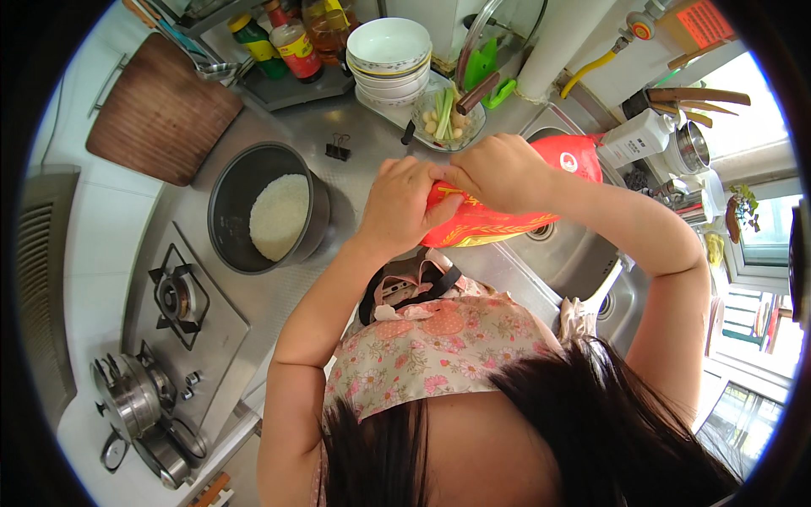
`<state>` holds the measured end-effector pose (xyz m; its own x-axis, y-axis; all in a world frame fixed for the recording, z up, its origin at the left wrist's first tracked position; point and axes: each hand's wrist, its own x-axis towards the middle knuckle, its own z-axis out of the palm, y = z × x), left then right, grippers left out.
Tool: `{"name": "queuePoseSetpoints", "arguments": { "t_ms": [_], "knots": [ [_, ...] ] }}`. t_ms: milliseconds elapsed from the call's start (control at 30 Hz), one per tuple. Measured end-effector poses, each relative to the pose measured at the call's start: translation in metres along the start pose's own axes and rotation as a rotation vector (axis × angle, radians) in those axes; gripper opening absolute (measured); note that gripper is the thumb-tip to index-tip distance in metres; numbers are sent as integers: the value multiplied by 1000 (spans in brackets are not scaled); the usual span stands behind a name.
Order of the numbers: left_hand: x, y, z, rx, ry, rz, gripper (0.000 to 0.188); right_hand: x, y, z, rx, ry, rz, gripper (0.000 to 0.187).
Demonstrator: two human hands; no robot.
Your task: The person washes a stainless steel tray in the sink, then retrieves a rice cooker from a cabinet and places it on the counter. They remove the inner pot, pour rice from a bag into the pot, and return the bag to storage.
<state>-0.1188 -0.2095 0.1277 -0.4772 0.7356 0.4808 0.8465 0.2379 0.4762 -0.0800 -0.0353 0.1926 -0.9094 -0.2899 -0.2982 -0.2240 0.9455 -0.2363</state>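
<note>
My left hand [400,205] is closed on the gathered top edge of a red plastic bag [494,223] with yellow print. Beside it, my right hand [500,175] grips the same edge, its fingers close to the left ones. The bag hangs over the counter's edge near the sink; what it contains is hidden. To the left stands a dark grey rice cooker inner pot [232,196], with white rice [280,217] heaped on its right side. Behind the pot and left of my hands lies a black binder clip [338,149] on the counter.
Stacked white bowls [389,44] and a glass dish of scallions and garlic [450,118] stand at the back. The sink [562,262] is at right. A gas stove [190,308] with steel pots [127,395] is at left; a wooden cutting board [160,110] leans behind.
</note>
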Motion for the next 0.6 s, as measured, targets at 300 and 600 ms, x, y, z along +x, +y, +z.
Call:
{"name": "queuePoseSetpoints", "arguments": {
  "t_ms": [300, 600],
  "knots": [
    [-16, -9, 4, 250, 148, 196, 40, 14, 11, -1, 163, -197, -66, 44],
    [-10, -3, 15, 232, 212, 218, 25, 18, 21, -4, 209, -412, -12, 47]
  ]
}}
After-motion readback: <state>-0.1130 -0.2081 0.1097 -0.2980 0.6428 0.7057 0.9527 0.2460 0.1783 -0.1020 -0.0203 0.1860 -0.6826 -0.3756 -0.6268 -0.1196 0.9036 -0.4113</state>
